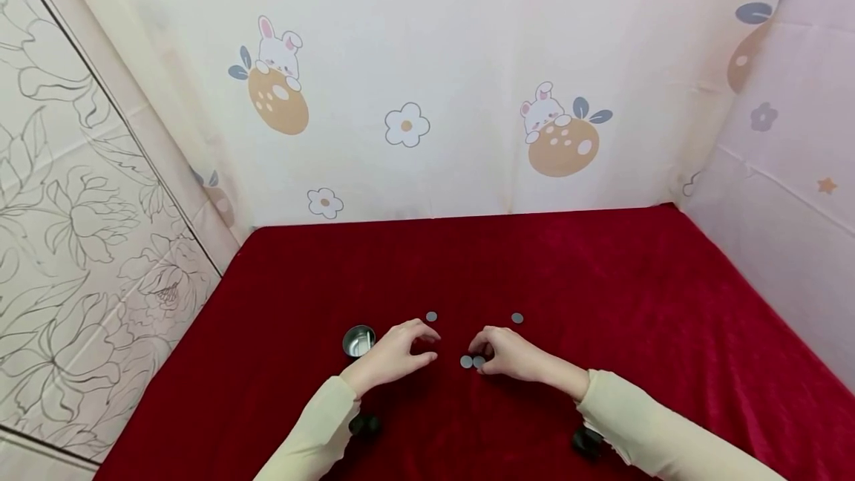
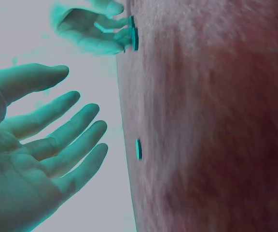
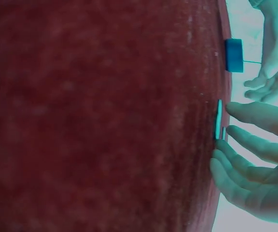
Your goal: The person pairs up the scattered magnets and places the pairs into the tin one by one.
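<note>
My right hand (image 1: 510, 353) is low over the red cloth, with bent fingers beside two flat, round, coin-like grey discs. The left one (image 1: 466, 362) lies bare, touching or nearly touching the right disc (image 1: 479, 362), which the thumb and fingers partly surround. In the right wrist view, a gap shows between thumb and index finger, and the fingertips (image 3: 229, 130) are close to the discs; whether they touch is unclear. My left hand (image 1: 395, 353) hovers above the cloth, fingers relaxed and apart, holding nothing. Another grey disc (image 1: 431, 316) lies just beyond it.
A small metal bowl (image 1: 350, 332) with a pale, thin item inside stands left of the left hand. One more grey disc (image 1: 517, 318) lies beyond the right hand. Red cloth (image 1: 588, 266) covers the table up to a printed curtain (image 1: 461, 169) at the back.
</note>
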Tool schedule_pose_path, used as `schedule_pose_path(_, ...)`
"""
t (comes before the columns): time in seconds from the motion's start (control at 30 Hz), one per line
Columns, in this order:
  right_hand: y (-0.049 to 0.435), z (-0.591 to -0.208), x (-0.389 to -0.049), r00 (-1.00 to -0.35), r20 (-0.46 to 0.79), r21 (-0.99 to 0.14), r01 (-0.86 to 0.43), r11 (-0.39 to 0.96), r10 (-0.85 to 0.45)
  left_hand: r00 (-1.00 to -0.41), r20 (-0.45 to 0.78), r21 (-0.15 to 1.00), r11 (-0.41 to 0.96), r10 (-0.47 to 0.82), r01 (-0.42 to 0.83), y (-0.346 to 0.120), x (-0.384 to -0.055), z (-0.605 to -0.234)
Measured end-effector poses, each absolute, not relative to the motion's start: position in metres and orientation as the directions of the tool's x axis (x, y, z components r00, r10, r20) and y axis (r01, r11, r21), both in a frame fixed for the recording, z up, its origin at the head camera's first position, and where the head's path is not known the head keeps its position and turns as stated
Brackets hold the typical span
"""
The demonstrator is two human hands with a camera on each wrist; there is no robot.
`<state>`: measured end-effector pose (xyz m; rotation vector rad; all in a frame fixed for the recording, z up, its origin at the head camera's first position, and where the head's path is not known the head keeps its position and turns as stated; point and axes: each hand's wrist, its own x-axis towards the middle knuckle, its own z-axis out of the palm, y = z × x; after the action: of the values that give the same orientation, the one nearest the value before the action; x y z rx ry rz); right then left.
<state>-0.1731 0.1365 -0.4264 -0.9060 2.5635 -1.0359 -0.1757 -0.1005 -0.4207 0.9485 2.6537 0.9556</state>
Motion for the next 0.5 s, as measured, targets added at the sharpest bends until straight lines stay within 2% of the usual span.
schedule_pose_path(0.17,0.134,-0.429,-0.172,-0.774,0.046,-0.684,-0.485,0.544,-0.631,-0.798,0.118,0.628,0.578,0.591,0.521,-0.115,-0.172,-0.421)
schedule_pose_path(0.5,0.129,-0.432,-0.173,-0.759,0.07,-0.62,-0.542,0.568,-0.647,-0.852,0.15,0.628,0.617,0.502,0.474,-0.14,-0.166,-0.419)
